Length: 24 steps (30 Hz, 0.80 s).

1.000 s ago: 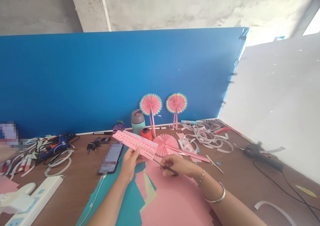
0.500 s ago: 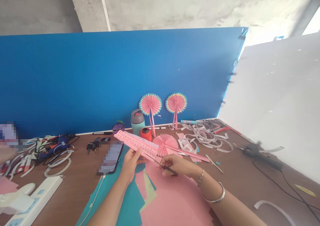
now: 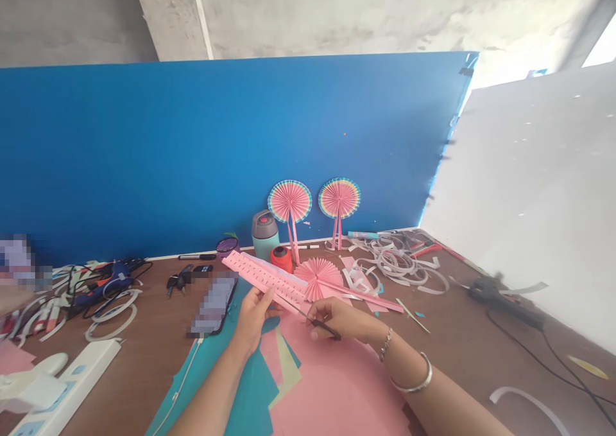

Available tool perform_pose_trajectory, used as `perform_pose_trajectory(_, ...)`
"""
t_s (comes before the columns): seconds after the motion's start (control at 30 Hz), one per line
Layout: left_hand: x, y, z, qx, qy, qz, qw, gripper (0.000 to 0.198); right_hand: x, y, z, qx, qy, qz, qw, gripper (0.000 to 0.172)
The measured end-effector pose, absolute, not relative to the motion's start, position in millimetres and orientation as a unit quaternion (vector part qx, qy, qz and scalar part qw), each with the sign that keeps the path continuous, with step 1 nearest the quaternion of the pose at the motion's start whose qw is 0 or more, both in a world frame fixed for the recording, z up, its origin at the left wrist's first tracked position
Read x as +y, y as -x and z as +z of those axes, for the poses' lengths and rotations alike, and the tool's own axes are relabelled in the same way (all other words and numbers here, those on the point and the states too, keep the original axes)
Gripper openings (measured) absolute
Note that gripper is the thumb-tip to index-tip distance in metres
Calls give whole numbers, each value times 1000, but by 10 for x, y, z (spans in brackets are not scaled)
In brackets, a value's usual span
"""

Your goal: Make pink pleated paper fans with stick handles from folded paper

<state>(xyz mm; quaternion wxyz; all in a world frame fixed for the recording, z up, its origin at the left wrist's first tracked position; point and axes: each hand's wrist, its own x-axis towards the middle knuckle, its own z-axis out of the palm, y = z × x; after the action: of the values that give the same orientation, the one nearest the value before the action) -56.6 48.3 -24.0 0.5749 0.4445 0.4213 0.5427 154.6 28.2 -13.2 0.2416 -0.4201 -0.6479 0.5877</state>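
My left hand point(image 3: 254, 317) pinches the lower edge of a pink folded paper strip point(image 3: 262, 275) marked with rows of small slits. My right hand point(image 3: 330, 320) is closed round the dark handles of scissors point(image 3: 325, 328), whose blades reach the strip's lower right edge. Just behind my right hand lies a pleated pink paper fan point(image 3: 317, 279) with a long pink handle point(image 3: 370, 296). Beneath both hands are pink paper point(image 3: 337, 384) and teal paper point(image 3: 245, 391), with a pale yellow scrap point(image 3: 289, 368) between them.
Two finished round fans point(image 3: 289, 201) lean on the blue partition point(image 3: 192, 153). A bottle point(image 3: 265, 237), a red round object point(image 3: 282, 258) and a phone point(image 3: 214, 304) are behind my hands. White strips point(image 3: 394, 259) lie right, a glue gun point(image 3: 505, 301) farther right. A power strip point(image 3: 81, 384) lies left.
The pink strip has shifted slightly to the right. The scissors have moved very slightly at its edge.
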Motion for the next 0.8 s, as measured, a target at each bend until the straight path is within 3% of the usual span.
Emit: perform_pose_trajectory(0.8,468,529,-255,408,-437,534,598,38,276,-1530,-174,-678,409,556,251,21)
